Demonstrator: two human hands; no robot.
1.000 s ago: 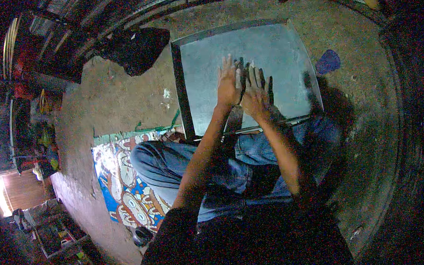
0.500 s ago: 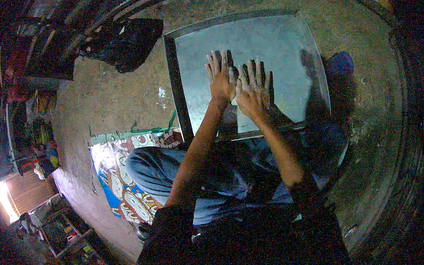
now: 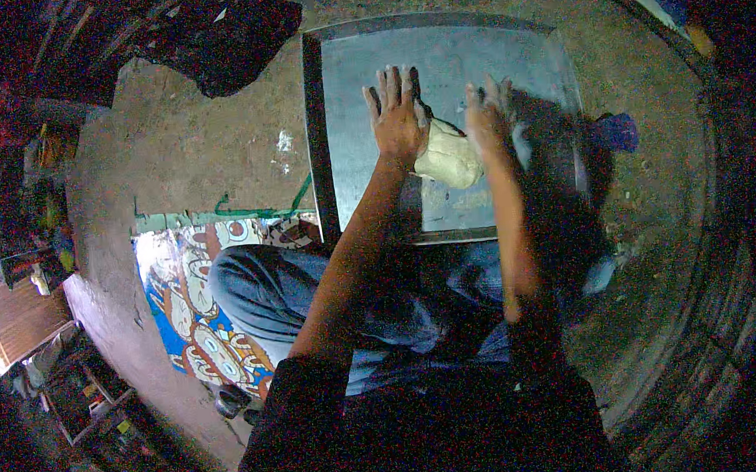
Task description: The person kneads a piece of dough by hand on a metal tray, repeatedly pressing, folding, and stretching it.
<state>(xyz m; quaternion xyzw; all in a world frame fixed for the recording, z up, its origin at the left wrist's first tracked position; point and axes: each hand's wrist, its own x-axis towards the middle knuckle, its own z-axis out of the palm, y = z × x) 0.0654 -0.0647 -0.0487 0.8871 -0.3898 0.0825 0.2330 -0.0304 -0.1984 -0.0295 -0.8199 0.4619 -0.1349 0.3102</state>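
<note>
Dough point(image 3: 447, 155), a pale rounded lump, lies on the grey metal tray point(image 3: 505, 53) set on the earthen floor point(image 3: 197, 151), between the person's two hands and toward the tray's near edge. It looks soft and pliable, likely heavy for its bulk and a little tacky, so it should give under pressure rather than slide; the sensible place to take it is at its two flanks, with palms cupped around the mass, since pinching it with fingertips would only tear off a piece.

The left hand point(image 3: 397, 121) lies flat with its fingers point(image 3: 392, 82) spread open, its heel touching the lump's left side, gripping nothing. The right hand point(image 3: 489, 120) is blurred, its fingers extended and open too, just beside or touching the dough's right side; which of the two I cannot tell.

The person sits at the tray's near rim, knees in blue trousers point(image 3: 262, 296) folded beneath the forearms. To the left lies a brightly patterned mat point(image 3: 187, 312), a dark cloth point(image 3: 226, 36) is heaped beyond the tray's far left corner, and a small blue object point(image 3: 616, 131) sits off its right side.
</note>
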